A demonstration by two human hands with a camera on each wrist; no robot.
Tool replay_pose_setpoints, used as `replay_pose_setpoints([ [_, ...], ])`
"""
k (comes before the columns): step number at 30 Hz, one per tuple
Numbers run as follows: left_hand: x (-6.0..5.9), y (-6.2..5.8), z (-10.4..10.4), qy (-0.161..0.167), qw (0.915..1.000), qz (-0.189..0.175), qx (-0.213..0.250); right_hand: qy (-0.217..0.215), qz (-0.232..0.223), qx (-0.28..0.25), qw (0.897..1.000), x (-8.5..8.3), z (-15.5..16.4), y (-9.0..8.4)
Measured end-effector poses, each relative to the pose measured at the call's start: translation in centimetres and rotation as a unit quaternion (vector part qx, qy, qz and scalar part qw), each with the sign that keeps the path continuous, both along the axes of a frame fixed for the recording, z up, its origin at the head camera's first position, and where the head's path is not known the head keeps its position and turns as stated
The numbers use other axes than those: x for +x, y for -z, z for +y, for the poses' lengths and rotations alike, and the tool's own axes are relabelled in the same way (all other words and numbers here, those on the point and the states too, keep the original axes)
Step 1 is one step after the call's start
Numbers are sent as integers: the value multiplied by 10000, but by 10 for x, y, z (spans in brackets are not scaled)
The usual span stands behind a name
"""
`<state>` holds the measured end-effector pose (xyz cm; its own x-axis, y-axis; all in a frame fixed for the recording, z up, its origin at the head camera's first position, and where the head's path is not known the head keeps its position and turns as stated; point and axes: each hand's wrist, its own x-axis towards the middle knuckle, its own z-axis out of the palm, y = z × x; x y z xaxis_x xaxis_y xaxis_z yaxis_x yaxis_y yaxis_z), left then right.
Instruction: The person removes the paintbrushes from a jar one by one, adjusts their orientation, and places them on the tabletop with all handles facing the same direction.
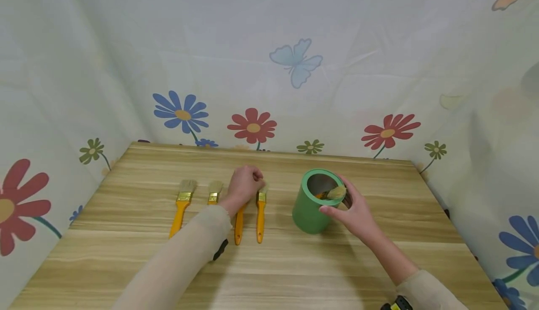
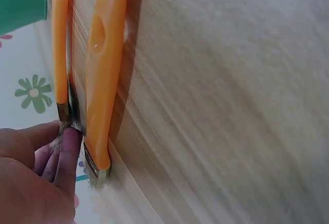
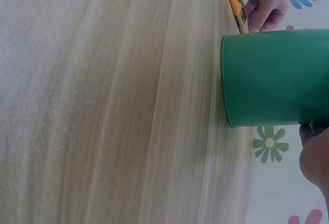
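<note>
Four orange-handled brushes lie in a row on the wooden table [image 1: 126, 254]; a fifth brush [image 1: 334, 193] already stands bristles-up inside the green cup [image 1: 311, 207]. I read the step in hand as collecting brushes into that cup, with the third one about to be picked up.

My left hand [image 1: 246, 186] is down over the head of the third brush [image 1: 239, 225], fingers curled at its metal band. In the left wrist view the fingertips [image 2: 67, 152] press against the bristle end, with the fourth brush [image 2: 103, 80] lying just beside it. Whether the pinch is fully closed I cannot tell; the brush lies flat on the table.

My right hand [image 1: 355, 211] holds the cup at its right side near the rim, thumb on the near side, steadying it upright.

Next move, as I judge it: close the pinch firmly, lift without nudging the neighbouring brush, carry right, and drop it handle-first into the cup.

The two leftmost brushes [image 1: 182, 207] lie untouched.
</note>
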<state>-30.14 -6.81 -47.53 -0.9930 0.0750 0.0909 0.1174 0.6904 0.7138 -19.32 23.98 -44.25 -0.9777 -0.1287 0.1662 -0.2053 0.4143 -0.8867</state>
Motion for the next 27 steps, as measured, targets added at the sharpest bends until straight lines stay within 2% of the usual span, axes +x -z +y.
replay_pose_setpoints([
  [8, 2, -6, -5, -80, 9999, -118, -47, -26, 23, 3, 10000, 0, -2, -1],
  [15, -1, -18, -15, 45, 10000, 57, -62, -31, 40, 3, 10000, 0, -2, -2],
  [19, 0, -32, -15, 359, 9990, 249, 35, -4, 22, 10, 10000, 0, -2, -1],
  [27, 11, -73, -2, 1211, 9894, 796, -77, 6, -13, 0, 10000, 1, -1, 0],
])
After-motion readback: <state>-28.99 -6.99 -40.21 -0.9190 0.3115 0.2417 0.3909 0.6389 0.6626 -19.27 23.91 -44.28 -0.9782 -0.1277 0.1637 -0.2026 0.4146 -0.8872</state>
